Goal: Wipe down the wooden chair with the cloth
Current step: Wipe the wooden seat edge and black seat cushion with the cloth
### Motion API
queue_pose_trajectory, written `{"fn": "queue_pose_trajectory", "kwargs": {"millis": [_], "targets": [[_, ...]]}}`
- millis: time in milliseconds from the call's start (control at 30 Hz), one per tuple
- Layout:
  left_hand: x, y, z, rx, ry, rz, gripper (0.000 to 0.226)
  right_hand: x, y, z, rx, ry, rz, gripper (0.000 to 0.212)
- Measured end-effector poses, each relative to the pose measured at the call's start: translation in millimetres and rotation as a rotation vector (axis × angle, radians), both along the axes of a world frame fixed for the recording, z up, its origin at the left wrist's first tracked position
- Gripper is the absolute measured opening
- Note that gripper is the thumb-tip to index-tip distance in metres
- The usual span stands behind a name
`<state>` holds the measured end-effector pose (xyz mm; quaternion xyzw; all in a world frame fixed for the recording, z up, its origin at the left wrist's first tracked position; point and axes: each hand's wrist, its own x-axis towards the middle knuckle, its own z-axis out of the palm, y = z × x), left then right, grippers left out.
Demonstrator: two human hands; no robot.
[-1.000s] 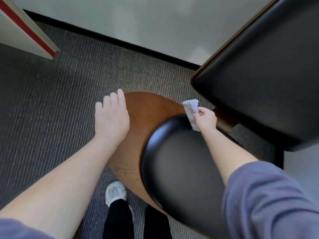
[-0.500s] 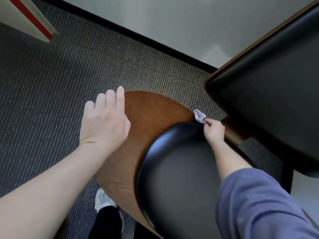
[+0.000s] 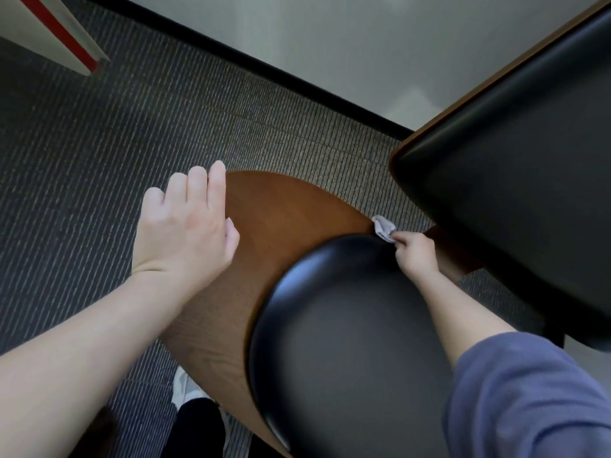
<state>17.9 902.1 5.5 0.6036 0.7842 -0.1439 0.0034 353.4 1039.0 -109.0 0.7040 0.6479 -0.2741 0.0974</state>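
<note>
The wooden chair fills the middle of the view: a curved brown wood back with a black padded cushion in front of it. My left hand lies flat on the left part of the wood, fingers straight and together, holding nothing. My right hand pinches a small crumpled grey-white cloth against the wood's right edge, where it meets the black cushion. Most of the cloth is bunched in my fingers.
Another chair with a black seat and wood trim stands close at the right. Grey ribbed carpet covers the floor, and a pale wall with black baseboard runs behind. A white and red panel is top left. My shoe shows below.
The cloth has gone from hanging open above the cushion to crumpled at the wood's right edge. My right hand moved right and down. My left hand stays flat on the wood.
</note>
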Motion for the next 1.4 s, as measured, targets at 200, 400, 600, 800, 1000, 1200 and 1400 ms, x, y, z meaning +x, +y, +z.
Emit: {"fn": "queue_pose_trajectory", "kwargs": {"millis": [200, 400, 600, 800, 1000, 1200, 1400], "targets": [[-1, 0, 0, -0.008, -0.002, -0.003, 0.067, -25, -5, -5, 0.037, -0.016, -0.040, 0.044], [-1, 0, 0, -0.014, -0.003, 0.002, 0.067, -25, -2, -10, 0.037, -0.036, -0.083, 0.045], [-2, 0, -1, 0.003, -0.016, -0.006, 0.067, -49, 2, -9, 0.102, 0.138, -0.047, 0.036], [-2, 0, 0, -0.018, -0.014, -0.002, 0.065, -95, 2, -4, 0.150, 0.242, 0.040, 0.037], [-2, 0, 3, -0.033, -0.039, 0.001, 0.068, -133, 2, 10, 0.174, 0.275, 0.120, 0.038], [-3, 0, 8, -0.026, -0.073, -0.007, 0.068, -156, -2, 31, 0.192, 0.278, 0.069, 0.038], [-10, 2, 18, -0.008, -0.230, -0.021, 0.066, -181, -9, 54, 0.178, 0.333, 0.023, 0.039]]}}
